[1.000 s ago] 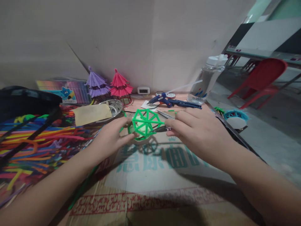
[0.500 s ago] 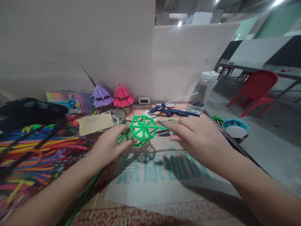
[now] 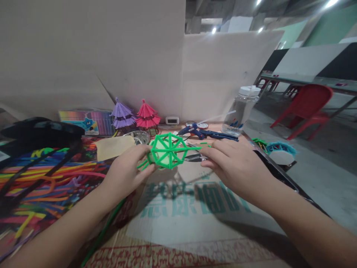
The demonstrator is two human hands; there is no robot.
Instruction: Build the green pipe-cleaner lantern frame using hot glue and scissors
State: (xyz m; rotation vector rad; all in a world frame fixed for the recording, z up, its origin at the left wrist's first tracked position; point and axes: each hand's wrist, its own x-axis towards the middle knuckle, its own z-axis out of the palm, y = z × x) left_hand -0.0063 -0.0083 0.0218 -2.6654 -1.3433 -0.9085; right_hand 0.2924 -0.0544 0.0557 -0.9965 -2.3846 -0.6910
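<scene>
My left hand (image 3: pixel 126 173) is closed on the left rim of a green spoked wheel frame (image 3: pixel 166 150) made of thin sticks, and holds it a little above the cardboard sheet (image 3: pixel 192 208). My right hand (image 3: pixel 237 167) is closed on a pair of metal pliers (image 3: pixel 195 157), whose tip meets the frame's right side where one green stick pokes out. Some loose green sticks hang below the frame by my left fingers.
Several coloured pipe cleaners (image 3: pixel 41 175) are piled at the left under a black bag (image 3: pixel 36 130). At the back stand a purple (image 3: pixel 122 113) and a pink paper umbrella (image 3: pixel 147 115), a metal bowl (image 3: pixel 141 136), a blue glue gun (image 3: pixel 200 132) and a water bottle (image 3: pixel 241 109). A red chair (image 3: pixel 309 106) stands off the table.
The green frame has risen slightly and tilted, with its face turned more toward me. Both hands keep their hold. The camera has tipped upward.
</scene>
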